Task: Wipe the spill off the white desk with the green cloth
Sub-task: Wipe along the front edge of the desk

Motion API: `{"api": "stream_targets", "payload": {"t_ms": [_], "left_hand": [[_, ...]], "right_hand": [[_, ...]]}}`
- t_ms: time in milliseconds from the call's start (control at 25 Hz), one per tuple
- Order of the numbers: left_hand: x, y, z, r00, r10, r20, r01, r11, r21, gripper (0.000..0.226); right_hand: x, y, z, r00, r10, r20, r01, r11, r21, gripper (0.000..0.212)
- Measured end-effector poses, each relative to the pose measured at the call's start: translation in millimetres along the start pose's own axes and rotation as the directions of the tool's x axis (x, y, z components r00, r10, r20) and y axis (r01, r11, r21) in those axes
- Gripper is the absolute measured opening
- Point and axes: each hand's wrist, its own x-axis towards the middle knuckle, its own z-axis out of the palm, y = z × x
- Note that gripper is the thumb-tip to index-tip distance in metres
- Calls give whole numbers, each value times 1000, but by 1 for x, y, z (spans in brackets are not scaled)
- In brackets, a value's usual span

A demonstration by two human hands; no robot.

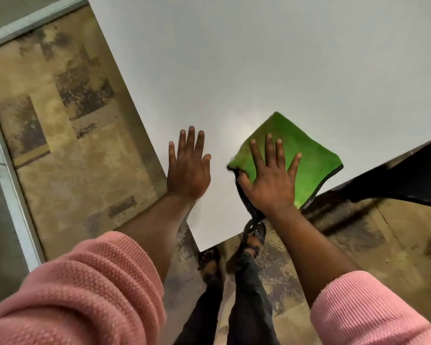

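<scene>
The green cloth (306, 155), folded and edged in black, lies flat on the white desk (259, 70) close to its near corner. My right hand (269, 180) rests palm down on the cloth with fingers spread, pressing it to the desk. My left hand (188, 168) lies flat on the bare desk surface beside the left edge, fingers together and extended, holding nothing. A faint shiny patch shows on the desk between and beyond the two hands; no distinct spill can be made out.
The desk's corner (202, 247) points toward my legs and sandalled feet (253, 241). A dark chair (408, 180) stands at the right, partly under the desk. Mottled brown floor (67, 135) surrounds the desk, with a grey frame (10, 185) at far left.
</scene>
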Motion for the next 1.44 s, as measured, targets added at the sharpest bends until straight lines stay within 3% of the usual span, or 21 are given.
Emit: {"api": "stream_targets", "payload": {"t_ms": [200, 320, 560, 680, 840, 960, 1080, 1200, 1440], "left_hand": [[0, 1, 3, 1000, -9, 5, 9, 999, 41, 62], [-4, 0, 3, 1000, 2, -31, 0, 999, 44, 61], [-2, 6, -3, 1000, -3, -11, 4, 997, 76, 63], [-3, 3, -4, 1000, -2, -11, 3, 997, 76, 63], [-3, 1, 1, 999, -7, -32, 9, 998, 66, 61], [-3, -1, 4, 999, 1, -51, 2, 998, 57, 61], [-4, -1, 7, 997, 7, -78, -2, 998, 68, 60], [-6, -1, 9, 995, 14, -96, -5, 996, 90, 60], [-5, -2, 9, 997, 18, -75, -12, 997, 78, 61]], "right_hand": [[19, 45, -13, 959, 282, -31, -279, 958, 72, 79], [-1, 21, -9, 945, 323, -45, -317, 942, 107, 78], [8, -51, 3, 996, -87, -28, 90, 988, 122, 76], [55, -42, -9, 986, -165, -14, 165, 982, 91, 76], [48, 10, -11, 978, 188, -88, -176, 977, 121, 76], [18, 50, -12, 903, 419, -92, -408, 905, 121, 78], [-10, 52, -8, 823, 559, -104, -534, 823, 194, 79], [-46, 13, 10, 806, 585, -85, -525, 774, 354, 80], [-137, -121, 48, 935, 355, 8, -323, 841, 435, 88]]}}
